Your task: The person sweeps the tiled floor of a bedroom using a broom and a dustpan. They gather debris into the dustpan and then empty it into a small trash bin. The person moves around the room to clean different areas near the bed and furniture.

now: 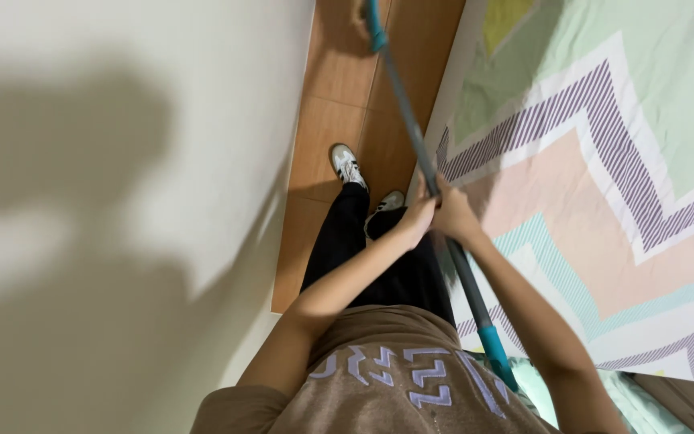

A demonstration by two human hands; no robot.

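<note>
Overhead, long grey pole [411, 128], teal-tipped.

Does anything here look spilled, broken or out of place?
Nothing stands out. Both hands, left and right, grip a grey pole with teal ends. The wooden floor between the wall and the patterned bedsheet shows no spill or damage.

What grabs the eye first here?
The long grey pole with teal ends, running from the top centre down past the chest, with the left hand and right hand both wrapped around its middle. Next, the zigzag pastel bedspread filling the right side, and the bare white wall with a large shadow on the left. Between them, a narrow strip of wooden floor with two white shoes.
</note>
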